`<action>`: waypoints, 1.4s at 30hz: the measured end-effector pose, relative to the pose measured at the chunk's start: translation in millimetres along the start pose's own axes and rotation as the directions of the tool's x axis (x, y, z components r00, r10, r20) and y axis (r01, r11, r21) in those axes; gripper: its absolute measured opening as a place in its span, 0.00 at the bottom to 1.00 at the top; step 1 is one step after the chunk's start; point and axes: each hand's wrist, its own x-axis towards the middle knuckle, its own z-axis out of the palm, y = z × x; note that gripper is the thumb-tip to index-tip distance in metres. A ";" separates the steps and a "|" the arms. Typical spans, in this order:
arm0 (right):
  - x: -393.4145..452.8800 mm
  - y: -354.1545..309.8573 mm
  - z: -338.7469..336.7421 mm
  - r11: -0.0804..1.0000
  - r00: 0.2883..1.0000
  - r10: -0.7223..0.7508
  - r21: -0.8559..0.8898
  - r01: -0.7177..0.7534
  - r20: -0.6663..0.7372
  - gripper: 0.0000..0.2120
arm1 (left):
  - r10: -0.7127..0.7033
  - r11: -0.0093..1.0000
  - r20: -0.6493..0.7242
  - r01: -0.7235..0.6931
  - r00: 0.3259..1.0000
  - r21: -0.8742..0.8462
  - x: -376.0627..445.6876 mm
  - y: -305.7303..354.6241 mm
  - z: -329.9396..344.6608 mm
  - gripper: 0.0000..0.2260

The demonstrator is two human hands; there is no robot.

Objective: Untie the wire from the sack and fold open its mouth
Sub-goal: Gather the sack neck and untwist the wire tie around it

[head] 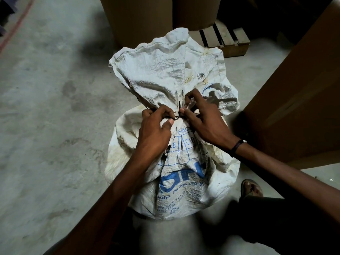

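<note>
A white woven sack (pixel 176 172) with blue print stands upright on the concrete floor in front of me. Its neck is gathered tight, and the loose mouth (pixel 165 67) flares above the tie. A thin dark wire (pixel 178 115) circles the neck, with one end sticking up. My left hand (pixel 156 131) pinches the wire from the left, thumb pressed against the neck. My right hand (pixel 202 122) grips the wire from the right, fingertips curled into the knot. Most of the wire is hidden under my fingers.
Large brown cardboard boxes (pixel 294 92) stand close on the right and behind the sack (pixel 147 17). A wooden pallet (pixel 226 37) lies behind on the right. My sandalled foot (pixel 252 188) is beside the sack's base. Bare concrete floor (pixel 51 107) stretches to the left.
</note>
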 end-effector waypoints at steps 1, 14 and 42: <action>-0.1 1.3 -0.5 1.000 1.000 -0.002 0.006 0.002 0.002 0.08 | -0.012 1.000 0.017 0.012 1.000 -0.008 0.4 1.5 -1.9 0.10; 2.4 -0.8 -3.9 0.994 0.997 0.058 0.090 -0.053 -0.048 0.02 | -0.043 0.998 0.018 0.042 0.999 0.039 -3.9 9.2 -5.8 0.05; 1.6 3.1 3.6 0.999 1.000 0.011 -0.041 -0.012 -0.029 0.06 | -0.329 0.941 -0.206 0.302 0.922 -0.150 -0.4 7.4 -5.8 0.13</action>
